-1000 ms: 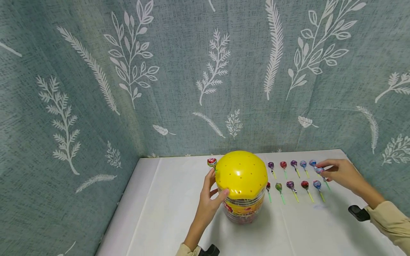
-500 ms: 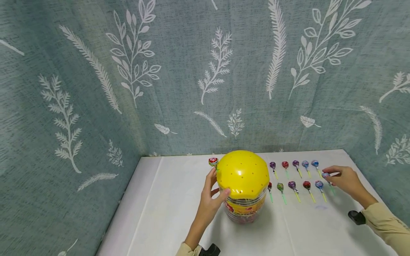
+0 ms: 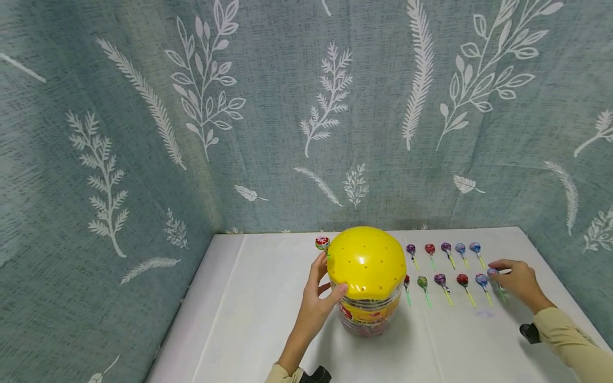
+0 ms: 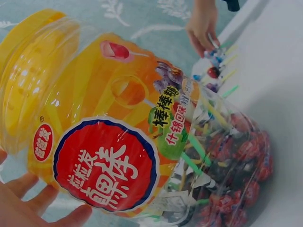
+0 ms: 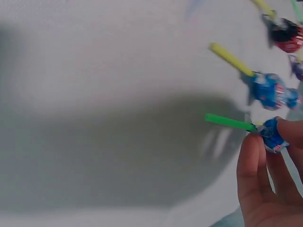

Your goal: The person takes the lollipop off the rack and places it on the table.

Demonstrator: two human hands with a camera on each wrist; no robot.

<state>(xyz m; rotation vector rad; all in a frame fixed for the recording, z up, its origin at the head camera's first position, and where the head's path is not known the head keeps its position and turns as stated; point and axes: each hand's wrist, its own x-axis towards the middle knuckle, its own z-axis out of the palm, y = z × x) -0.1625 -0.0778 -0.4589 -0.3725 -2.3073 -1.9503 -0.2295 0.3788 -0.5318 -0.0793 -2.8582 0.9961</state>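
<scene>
A clear plastic candy jar with a domed yellow lid stands on the white table, holding wrapped lollipops. My left hand grips its left side, thumb on the lid's rim; in the left wrist view the fingers lie along the label. My right hand pinches a blue-wrapped lollipop with a green stick, at the right end of the nearer row. Beside it lies another blue lollipop with a yellow stick. A red lollipop shows above my left fingertips; what supports it is hidden.
Two rows of lollipops lie right of the jar, the farther ending in a blue one and the nearer including a green one. A patterned cloth hangs behind the table and at both sides.
My right hand has brought the blue lollipop down and toward me, from beside the farther row to the end of the nearer row. My left hand keeps its hold on the jar.
</scene>
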